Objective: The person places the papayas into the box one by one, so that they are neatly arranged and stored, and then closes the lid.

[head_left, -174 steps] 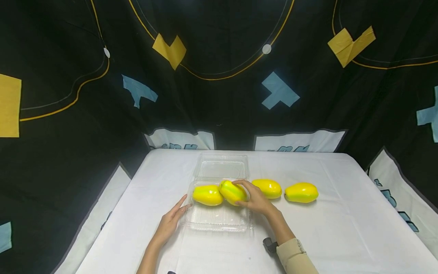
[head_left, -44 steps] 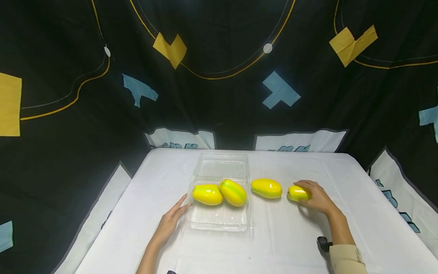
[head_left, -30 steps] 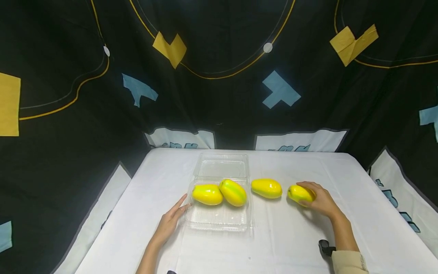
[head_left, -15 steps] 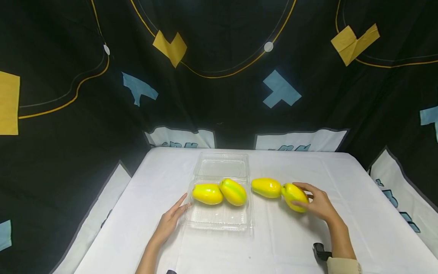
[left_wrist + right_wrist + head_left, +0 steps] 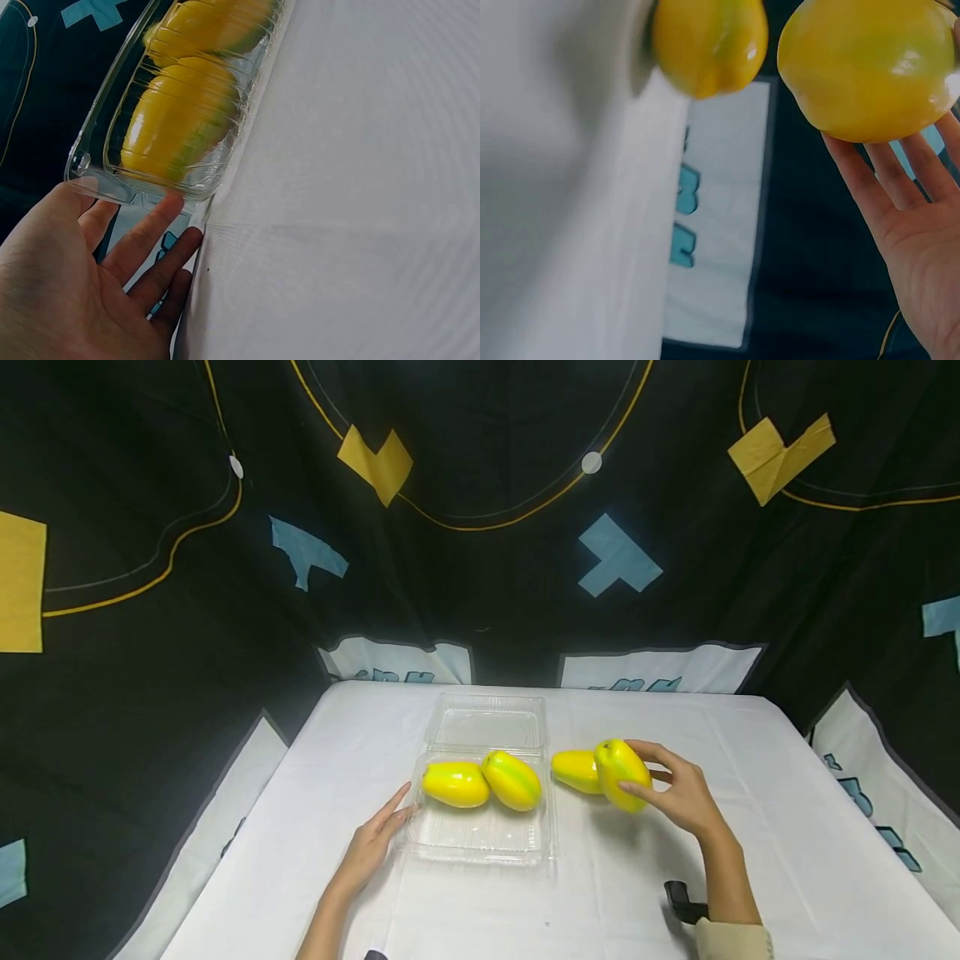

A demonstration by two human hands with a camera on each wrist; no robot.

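A clear plastic clamshell box (image 5: 480, 843) lies with its lid folded back on the white table. Side by side in its base are two yellow papayas, a left papaya (image 5: 454, 785) and a right papaya (image 5: 512, 781) with a green streak. My left hand (image 5: 371, 843) touches the box's left edge with extended fingers; the left wrist view shows fingertips at the plastic corner. My right hand (image 5: 678, 789) grips another papaya (image 5: 870, 71) between thumb and fingers, raised off the table with its shadow below. It partly covers a papaya (image 5: 573, 771) lying right of the box.
The white-covered table (image 5: 787, 860) has a dark curtain (image 5: 480, 593) with yellow and blue patches behind it. A black wrist-camera mount (image 5: 682, 902) sticks out beside the right forearm. The box's open lid (image 5: 487, 722) points to the table's far side.
Earlier my right hand let go of a papaya in the box and moved right to the far one. It has since lifted that papaya and carried it left. The left hand stays put.
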